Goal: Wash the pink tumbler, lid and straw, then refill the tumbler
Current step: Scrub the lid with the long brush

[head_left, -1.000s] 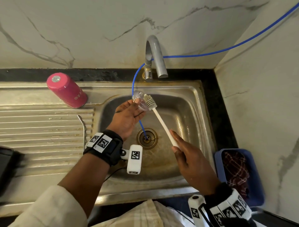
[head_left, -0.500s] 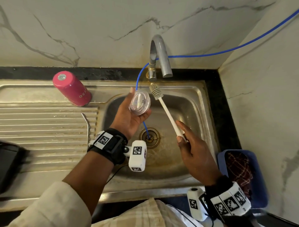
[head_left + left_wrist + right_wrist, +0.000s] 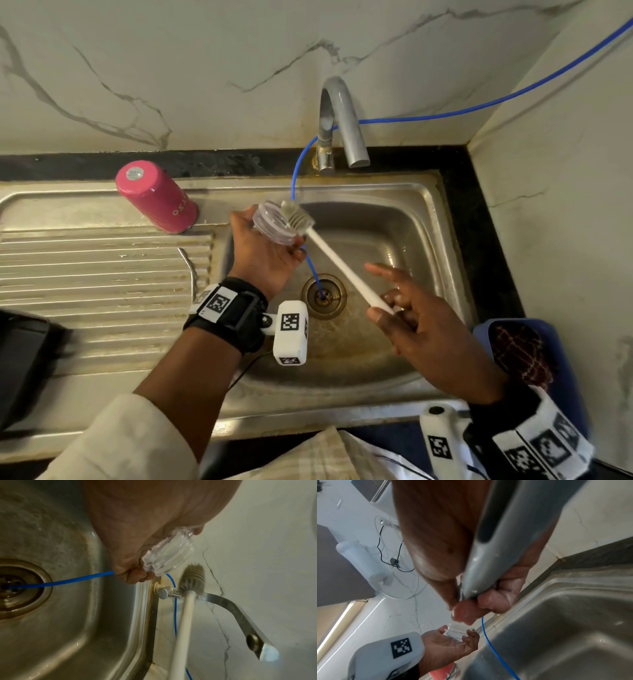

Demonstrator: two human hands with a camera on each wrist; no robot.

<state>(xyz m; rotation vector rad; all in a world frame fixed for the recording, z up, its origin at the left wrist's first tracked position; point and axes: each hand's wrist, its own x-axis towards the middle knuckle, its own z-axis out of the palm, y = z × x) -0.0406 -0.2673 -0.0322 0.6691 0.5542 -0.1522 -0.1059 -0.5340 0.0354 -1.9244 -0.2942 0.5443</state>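
My left hand (image 3: pixel 270 240) holds the clear lid (image 3: pixel 274 222) over the sink's back left corner, pinching it by its rim (image 3: pixel 169 555). My right hand (image 3: pixel 394 308) grips the end of a white-handled brush (image 3: pixel 342 267) with the index finger stretched out. The brush's bristle head (image 3: pixel 297 217) lies against the lid's right side. The pink tumbler (image 3: pixel 156 197) stands upside down on the drainboard, left of the sink. A thin curved piece (image 3: pixel 190 270) lies on the drainboard; I cannot tell whether it is the straw.
A grey faucet (image 3: pixel 337 123) rises behind the steel sink (image 3: pixel 394 359). A blue hose (image 3: pixel 479 106) runs along the wall and down into the drain (image 3: pixel 323 296). A blue tub with a cloth (image 3: pixel 524 353) sits at the right; a black object (image 3: pixel 24 359) at the left.
Half a second ago the brush head stood apart to the right of the lid. Now the lid is tilted on edge and the bristles touch it again. My right index finger has straightened.
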